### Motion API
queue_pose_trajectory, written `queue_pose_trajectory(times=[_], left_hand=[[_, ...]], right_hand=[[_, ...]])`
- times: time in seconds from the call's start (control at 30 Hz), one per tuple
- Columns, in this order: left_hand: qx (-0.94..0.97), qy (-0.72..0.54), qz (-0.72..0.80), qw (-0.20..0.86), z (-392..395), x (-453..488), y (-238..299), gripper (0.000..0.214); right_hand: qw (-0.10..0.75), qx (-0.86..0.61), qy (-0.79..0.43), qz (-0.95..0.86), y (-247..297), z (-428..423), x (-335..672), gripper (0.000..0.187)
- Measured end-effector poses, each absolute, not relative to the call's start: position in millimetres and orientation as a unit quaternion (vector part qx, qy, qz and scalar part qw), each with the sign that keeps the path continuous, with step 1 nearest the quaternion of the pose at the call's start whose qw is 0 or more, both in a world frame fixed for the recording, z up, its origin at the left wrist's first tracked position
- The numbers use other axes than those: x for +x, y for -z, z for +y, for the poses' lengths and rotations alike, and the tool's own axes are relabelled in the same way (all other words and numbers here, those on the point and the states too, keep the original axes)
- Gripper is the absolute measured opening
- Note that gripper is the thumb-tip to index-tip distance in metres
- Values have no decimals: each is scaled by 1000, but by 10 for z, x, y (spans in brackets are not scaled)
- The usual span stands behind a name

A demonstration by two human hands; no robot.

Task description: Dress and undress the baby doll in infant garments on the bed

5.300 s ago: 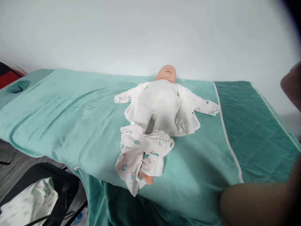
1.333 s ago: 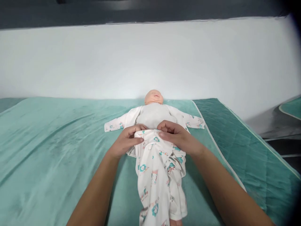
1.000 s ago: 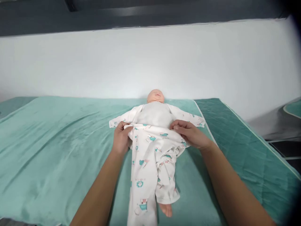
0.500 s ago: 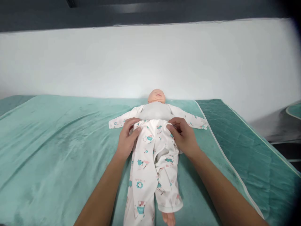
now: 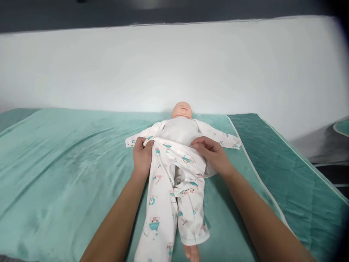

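Observation:
A baby doll (image 5: 181, 110) lies on its back on a teal towel (image 5: 68, 160), head toward the wall, arms spread in white printed sleeves. White trousers (image 5: 174, 182) with small teal and pink prints cover its legs up to the waist; one bare foot (image 5: 192, 251) sticks out at the bottom. My left hand (image 5: 142, 157) is closed on the waistband at the doll's left-side hip. My right hand (image 5: 211, 154) pinches the waistband on the other side.
The towel covers a padded table that runs against a white wall (image 5: 174, 69). A darker quilted teal pad (image 5: 275, 156) lies on the right part of the table. Another teal-covered surface (image 5: 342, 127) shows at the far right edge.
Both hands came in and pulled the printed trousers up from the doll's shins to its waist. In the last half second the hands spread apart along the waistband, to the hips.

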State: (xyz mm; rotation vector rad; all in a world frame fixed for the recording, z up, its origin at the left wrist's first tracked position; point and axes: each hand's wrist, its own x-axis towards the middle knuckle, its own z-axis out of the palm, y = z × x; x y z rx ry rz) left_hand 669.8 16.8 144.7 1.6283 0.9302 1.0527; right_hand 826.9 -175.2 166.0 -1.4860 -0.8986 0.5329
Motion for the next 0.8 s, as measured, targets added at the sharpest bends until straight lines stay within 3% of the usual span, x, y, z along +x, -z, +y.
queue_pose_trajectory(times=[0.23,0.37,0.6,0.8], left_hand=[[610,-437,413,516,345,6702,-1343,21],[662,-396,353,529,278,6713,-1362,19],[639,-281,250,671,211,6675,-1477,23],[552,-211,221,776,296,6584,-1568,26]], right_hand=[[698,-631,-227,-253,-1488,-1699,8426,34],[741,-600,-227,-199,-1413,-1643,8421,37],[652,-591,-348,-323,-1425,-1842,8552,32],[590,-571,-419,-387,-1521,-2002,8654,40]])
